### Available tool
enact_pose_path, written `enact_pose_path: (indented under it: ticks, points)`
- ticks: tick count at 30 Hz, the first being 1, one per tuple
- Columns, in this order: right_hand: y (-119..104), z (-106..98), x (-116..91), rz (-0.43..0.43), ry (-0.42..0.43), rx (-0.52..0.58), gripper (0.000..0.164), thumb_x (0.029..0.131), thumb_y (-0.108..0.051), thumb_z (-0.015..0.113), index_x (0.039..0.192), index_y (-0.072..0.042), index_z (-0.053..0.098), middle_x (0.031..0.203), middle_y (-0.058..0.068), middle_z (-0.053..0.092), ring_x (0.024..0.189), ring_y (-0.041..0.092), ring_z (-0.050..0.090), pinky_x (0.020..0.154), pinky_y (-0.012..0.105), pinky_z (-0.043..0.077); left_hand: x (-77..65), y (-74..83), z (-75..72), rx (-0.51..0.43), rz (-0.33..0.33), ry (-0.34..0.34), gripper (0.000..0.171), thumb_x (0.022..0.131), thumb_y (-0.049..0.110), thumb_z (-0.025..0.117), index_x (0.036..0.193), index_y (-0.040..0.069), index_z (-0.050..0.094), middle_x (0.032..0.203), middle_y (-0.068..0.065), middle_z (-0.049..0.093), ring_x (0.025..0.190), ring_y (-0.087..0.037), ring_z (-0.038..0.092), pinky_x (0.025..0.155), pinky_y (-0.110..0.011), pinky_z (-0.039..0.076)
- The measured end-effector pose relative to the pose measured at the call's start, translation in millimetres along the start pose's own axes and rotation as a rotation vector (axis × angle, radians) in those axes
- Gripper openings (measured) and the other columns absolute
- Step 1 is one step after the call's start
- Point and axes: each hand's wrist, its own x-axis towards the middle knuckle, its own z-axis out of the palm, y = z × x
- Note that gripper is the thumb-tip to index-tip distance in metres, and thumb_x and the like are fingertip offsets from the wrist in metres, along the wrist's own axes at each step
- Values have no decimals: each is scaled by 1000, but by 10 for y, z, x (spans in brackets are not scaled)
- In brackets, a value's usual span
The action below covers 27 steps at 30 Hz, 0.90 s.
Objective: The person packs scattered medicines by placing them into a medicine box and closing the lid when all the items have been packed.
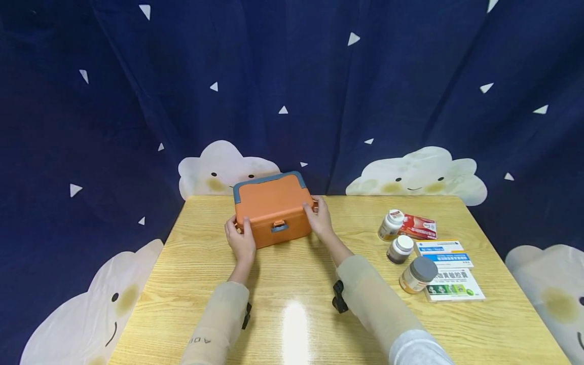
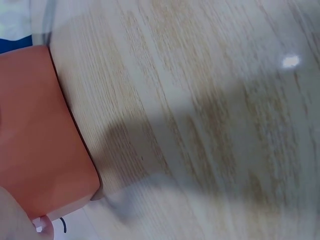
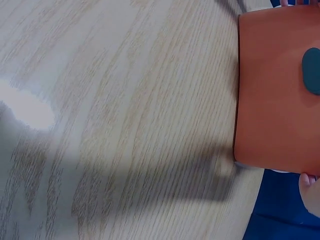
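The left hand (image 1: 242, 242) and right hand (image 1: 321, 220) grasped the orange box (image 1: 274, 200) at opposite ends, mid-frame on the table (image 1: 182, 284); positioning it seemed the step in hand; the next move likely called for even, two-sided control.

A curtained-off tabletop setting, kind of room unclear, navy curtain (image 1: 292, 61) printed with smiling clouds (image 1: 417, 170) and white triangles (image 1: 353, 39), wood-grain table (image 1: 182, 284) before it

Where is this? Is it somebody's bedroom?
I can't be sure. It looks like a little indoor corner set up for an activity: a dark blue curtain with smiling clouds hangs behind a wooden table.
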Motion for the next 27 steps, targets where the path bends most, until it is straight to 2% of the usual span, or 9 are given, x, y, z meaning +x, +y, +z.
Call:
enact_pose_path:
  ticks: [7, 17, 27]
  points:
    - [-8, -20, -69, -22, 17, 13, 38, 90, -14, 54, 124, 3, 46, 119, 20, 50, 101, 32, 51, 87, 41, 43, -35, 16, -17, 0, -19, -31, 30, 87, 16, 57, 110, -4, 52, 105, -17, 51, 93, -25, 50, 74, -32, 42]
    - [10, -65, -155, -10, 27, 17, 39, 90, -18, 54, 122, 3, 46, 117, 20, 49, 100, 32, 52, 87, 41, 43, -76, 41, -55, -4, -6, -52, 30, 87, 16, 57, 109, -4, 51, 105, -19, 50, 93, -29, 51, 75, -36, 43]
    - [33, -119, -241, -1, 34, 20, 39, 90, -16, 54, 123, 2, 45, 117, 20, 48, 99, 32, 52, 86, 41, 44, -136, 54, -73, -3, -3, -82, 29, 88, 14, 56, 108, -5, 50, 104, -18, 49, 93, -27, 50, 74, -32, 42]
